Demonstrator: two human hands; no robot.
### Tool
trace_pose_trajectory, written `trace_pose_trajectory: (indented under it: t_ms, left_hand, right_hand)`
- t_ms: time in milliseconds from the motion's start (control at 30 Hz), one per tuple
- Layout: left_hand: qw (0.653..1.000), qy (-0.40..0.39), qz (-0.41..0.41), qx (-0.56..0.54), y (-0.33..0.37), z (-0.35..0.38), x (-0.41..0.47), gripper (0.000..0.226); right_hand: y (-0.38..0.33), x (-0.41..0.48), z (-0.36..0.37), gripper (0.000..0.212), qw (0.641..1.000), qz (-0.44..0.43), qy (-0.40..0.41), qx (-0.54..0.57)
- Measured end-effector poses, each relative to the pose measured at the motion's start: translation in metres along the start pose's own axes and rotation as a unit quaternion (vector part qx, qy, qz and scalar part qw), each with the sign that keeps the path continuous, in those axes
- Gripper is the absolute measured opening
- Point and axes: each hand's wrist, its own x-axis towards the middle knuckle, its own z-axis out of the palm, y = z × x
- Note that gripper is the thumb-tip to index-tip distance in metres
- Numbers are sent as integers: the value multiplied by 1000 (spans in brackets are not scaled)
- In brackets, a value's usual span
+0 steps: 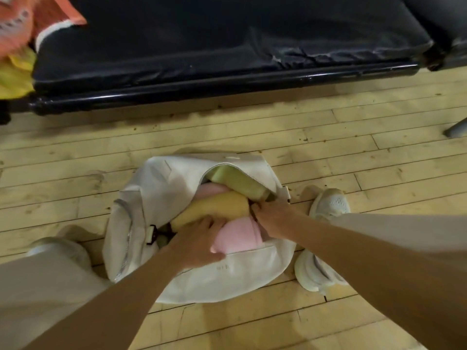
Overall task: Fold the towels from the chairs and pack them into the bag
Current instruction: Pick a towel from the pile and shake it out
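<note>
The bag (227,279), a soft, cream-coloured fabric thing with a rounded, slumping shape and a metal zip down its left side, sits on the floor (353,147) just in front of the person. Its top gapes open and is stuffed with plush rolled towels: a pale green towel (235,180) at the far end, a pink towel (212,192) tucked under it, a fat yellow towel (217,207) across the middle, and a second pink towel (240,236) nearest the person. The left hand (199,241) bends its fingers over the seam between the yellow roll and the near pink one, with the thumb clamped on that pink towel's near edge. The right hand (275,218) is at the right side of the opening, its fingers curled down inside; I cannot tell what they hold. A white mesh shoe (331,203) stands just right of the bag on the pale wooden planks. Beyond, along the floor's far edge, runs a black padded seat (202,46), its vinyl creased, on a glossy tube frame (202,89). At its left end lie an orange towel (38,21) and a yellow cloth (15,74).
</note>
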Motion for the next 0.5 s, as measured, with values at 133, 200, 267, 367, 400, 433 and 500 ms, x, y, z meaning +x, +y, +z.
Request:
trace_pose_trajectory:
  t_ms: [133, 200, 267, 367, 400, 433, 500]
  left_hand:
    - [1000, -10, -1, -13, 8, 2, 13, 59]
    - [996, -16, -12, -88, 3, 0, 16, 53]
    - [988, -23, -19, -149, -3, -6, 18, 50]
    - [978, -23, -19, -205, -5, -14, 22, 52]
    - [974, -18, -21, -223, -1, -16, 24, 51]
    - [972, -14, -27, -232, 7, -19, 25, 47]
    - [977, 7, -34, -212, 28, -21, 31, 42]
  right_hand:
    - [0, -3, -2, 25, 998, 8, -28, 49]
    - [8, -12, -3, 24, 995, -45, -17, 84]
    - [21, -30, -4, 29, 990, -110, -13, 90]
    - [39, -58, -2, 30, 982, -182, -7, 59]
    - [42, -65, -2, 26, 980, -190, -5, 58]
    - [45, -70, -3, 22, 979, -196, -1, 56]
    - [48, -75, -8, 21, 979, -200, 8, 48]
